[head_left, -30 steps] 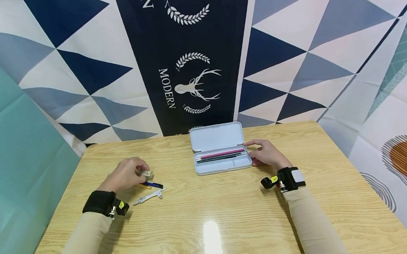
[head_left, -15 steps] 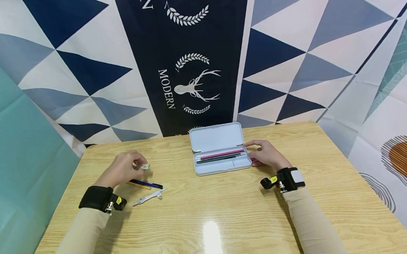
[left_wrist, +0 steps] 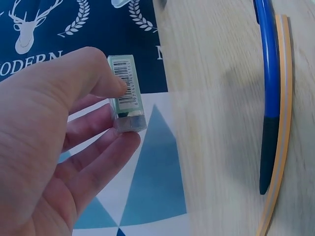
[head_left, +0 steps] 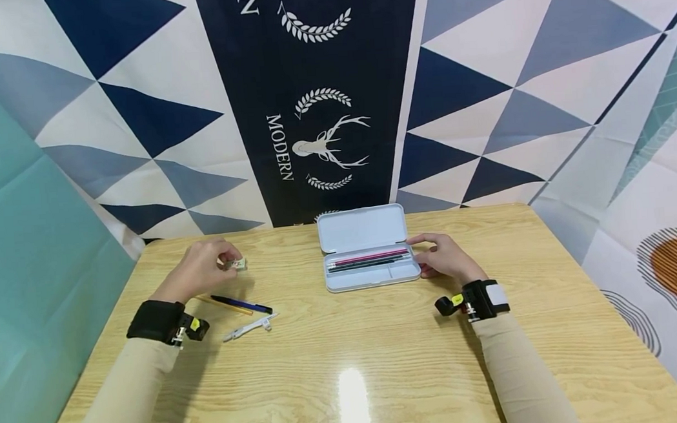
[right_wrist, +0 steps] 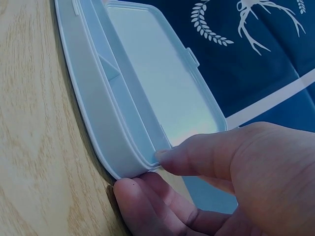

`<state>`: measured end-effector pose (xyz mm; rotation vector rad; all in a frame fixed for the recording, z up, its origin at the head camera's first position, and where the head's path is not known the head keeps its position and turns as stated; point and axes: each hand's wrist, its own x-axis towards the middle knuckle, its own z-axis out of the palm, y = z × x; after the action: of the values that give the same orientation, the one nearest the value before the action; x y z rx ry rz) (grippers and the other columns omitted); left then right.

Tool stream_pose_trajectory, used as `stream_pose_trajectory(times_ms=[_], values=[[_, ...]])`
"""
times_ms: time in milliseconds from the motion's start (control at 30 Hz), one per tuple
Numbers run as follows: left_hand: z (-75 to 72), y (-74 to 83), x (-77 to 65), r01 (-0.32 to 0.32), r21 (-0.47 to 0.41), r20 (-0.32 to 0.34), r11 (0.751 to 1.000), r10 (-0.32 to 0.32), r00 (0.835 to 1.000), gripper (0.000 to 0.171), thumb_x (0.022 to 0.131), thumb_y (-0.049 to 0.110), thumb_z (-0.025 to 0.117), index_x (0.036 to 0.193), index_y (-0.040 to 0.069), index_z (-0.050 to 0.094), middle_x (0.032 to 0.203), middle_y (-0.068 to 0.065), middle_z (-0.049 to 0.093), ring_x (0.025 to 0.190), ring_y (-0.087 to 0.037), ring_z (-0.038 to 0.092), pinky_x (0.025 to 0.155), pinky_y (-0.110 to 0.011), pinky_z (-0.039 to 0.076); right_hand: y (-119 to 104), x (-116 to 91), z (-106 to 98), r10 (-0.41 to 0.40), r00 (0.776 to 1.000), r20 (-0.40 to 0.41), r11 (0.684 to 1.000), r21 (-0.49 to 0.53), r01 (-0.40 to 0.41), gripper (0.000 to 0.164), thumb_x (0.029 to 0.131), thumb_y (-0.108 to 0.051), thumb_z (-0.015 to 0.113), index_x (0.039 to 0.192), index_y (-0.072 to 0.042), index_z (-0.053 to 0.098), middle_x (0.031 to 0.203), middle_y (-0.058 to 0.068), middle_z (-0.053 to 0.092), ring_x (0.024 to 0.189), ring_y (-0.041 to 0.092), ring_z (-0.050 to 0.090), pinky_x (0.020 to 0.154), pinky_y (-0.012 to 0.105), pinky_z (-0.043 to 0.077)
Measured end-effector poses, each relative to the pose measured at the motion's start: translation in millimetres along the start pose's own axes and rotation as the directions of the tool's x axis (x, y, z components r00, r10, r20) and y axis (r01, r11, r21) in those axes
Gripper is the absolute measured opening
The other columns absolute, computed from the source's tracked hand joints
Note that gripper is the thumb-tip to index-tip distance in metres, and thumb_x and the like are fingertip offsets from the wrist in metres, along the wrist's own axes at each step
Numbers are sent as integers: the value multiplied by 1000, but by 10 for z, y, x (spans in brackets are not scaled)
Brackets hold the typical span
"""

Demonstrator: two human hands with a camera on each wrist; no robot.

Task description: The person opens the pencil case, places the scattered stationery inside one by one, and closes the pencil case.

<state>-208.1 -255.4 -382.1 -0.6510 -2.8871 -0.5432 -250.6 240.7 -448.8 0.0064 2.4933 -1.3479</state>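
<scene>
My left hand (head_left: 205,269) pinches a small eraser (left_wrist: 129,101) in clear wrap with a barcode label, thumb on the label and fingertips beneath its end. In the head view that eraser (head_left: 239,264) is at the left, beyond the pens. At the back middle lies an open pale pencil case (head_left: 351,284), its lid (head_left: 363,228) standing up behind. Several pencils (head_left: 369,259), one pink and others dark, lie inside. My right hand (head_left: 447,258) grips the case's right end; in the right wrist view the thumb (right_wrist: 172,158) is on the rim and the fingers press the outer wall.
Below my left hand lie a blue pen (head_left: 242,304), a thin yellow-orange pencil (head_left: 224,305) and a white drawing compass (head_left: 248,327). The wooden table (head_left: 335,354) ends behind at a patterned cloth wall (head_left: 318,64).
My left hand has carried the eraser up and back, away from the pen, uncovering more of the pen and yellow-orange pencil. The right hand and pencil case stay in place.
</scene>
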Motion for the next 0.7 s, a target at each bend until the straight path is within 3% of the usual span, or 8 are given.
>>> stream_pose_trajectory(times_ms=[500,700], values=[[173,137,112,-48,38,28,998,47,998,16,77,8,77,92,9,75,84,-6,70,77,-19,64,69,-39,56,10,-3,1,-17,1000,10,1000,1,17,44,96,-13,62,139,-13,59,109,25,66,62,15,65,56,22,58],[211,229,140,-48,-4,64,999,49,997,17,77,8,77,94,10,76,87,-5,70,78,-18,65,71,-39,58,29,8,-5,-35,999,10,999,10,35,43,95,-13,62,138,-13,59,97,22,70,59,15,66,54,24,58]])
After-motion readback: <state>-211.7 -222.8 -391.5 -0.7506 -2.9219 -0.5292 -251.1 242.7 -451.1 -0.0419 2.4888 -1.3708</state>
